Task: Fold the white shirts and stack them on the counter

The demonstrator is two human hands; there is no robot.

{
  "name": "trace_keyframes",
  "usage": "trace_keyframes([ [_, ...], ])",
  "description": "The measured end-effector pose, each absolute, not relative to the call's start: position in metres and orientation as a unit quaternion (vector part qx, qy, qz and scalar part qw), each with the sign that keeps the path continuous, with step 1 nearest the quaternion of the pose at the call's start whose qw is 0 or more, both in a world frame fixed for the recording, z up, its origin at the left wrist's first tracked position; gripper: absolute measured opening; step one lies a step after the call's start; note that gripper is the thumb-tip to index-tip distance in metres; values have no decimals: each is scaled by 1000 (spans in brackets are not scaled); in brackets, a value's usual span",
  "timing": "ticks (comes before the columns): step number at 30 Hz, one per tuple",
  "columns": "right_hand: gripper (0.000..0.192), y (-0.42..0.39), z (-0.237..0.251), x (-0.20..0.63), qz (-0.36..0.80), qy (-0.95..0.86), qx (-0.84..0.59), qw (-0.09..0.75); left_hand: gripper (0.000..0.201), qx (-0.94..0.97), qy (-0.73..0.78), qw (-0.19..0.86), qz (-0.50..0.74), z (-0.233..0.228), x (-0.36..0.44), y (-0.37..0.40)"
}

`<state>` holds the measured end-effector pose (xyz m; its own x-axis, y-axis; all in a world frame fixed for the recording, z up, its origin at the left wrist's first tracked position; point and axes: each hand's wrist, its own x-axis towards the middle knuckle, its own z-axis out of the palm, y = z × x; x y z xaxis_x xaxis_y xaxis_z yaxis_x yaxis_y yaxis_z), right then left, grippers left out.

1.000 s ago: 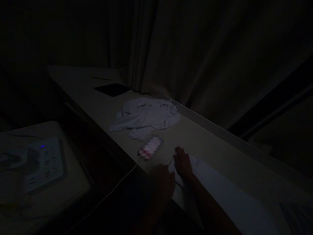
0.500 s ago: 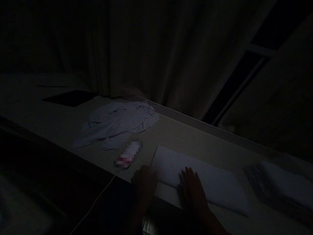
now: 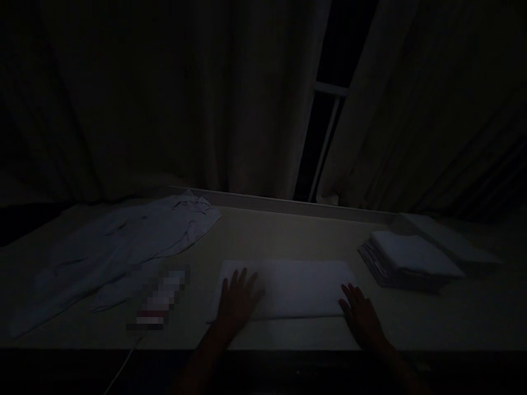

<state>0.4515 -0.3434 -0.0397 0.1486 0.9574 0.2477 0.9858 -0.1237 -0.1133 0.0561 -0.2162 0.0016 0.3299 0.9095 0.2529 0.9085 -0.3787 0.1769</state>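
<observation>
A folded white cloth point(image 3: 296, 288) lies flat on the pale table in front of me, its long side running left to right. My left hand point(image 3: 237, 299) rests on the cloth's left end with the fingers spread. At the lower right corner of the cloth is my right hand point(image 3: 360, 311), its fingers stretched out and the tips touching the edge. Neither hand grips anything. The dim light hides the finer folds of the cloth.
A crumpled white cloth, seemingly a garment point(image 3: 135, 236), spreads over the left of the table point(image 3: 280, 233). Nearer lies a blurred-out device point(image 3: 162, 299) with a white cable point(image 3: 123, 365). On the right stands a stack of folded cloths point(image 3: 411, 258). Curtains point(image 3: 255, 109) hang behind.
My view has swung to the right and levelled. My left hand has gone from a curled shape beside the cloth to spread on it; my right hand has moved to its right end.
</observation>
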Motion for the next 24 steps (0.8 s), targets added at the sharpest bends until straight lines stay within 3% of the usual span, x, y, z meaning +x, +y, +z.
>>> trace_keyframes([
  [3,58,-342,-43,451,-54,-648,-748,135,58,821,557,1,130,-7,42,-203],
  [9,63,-349,-36,446,-101,-666,-720,167,65,870,459,-97,155,-18,-2,-229],
  [16,65,-373,-27,450,-22,-736,-664,133,78,884,458,-64,69,-19,-27,-255],
  [24,90,-397,-18,468,20,-788,-606,108,97,910,395,-107,66,-15,-43,-265],
])
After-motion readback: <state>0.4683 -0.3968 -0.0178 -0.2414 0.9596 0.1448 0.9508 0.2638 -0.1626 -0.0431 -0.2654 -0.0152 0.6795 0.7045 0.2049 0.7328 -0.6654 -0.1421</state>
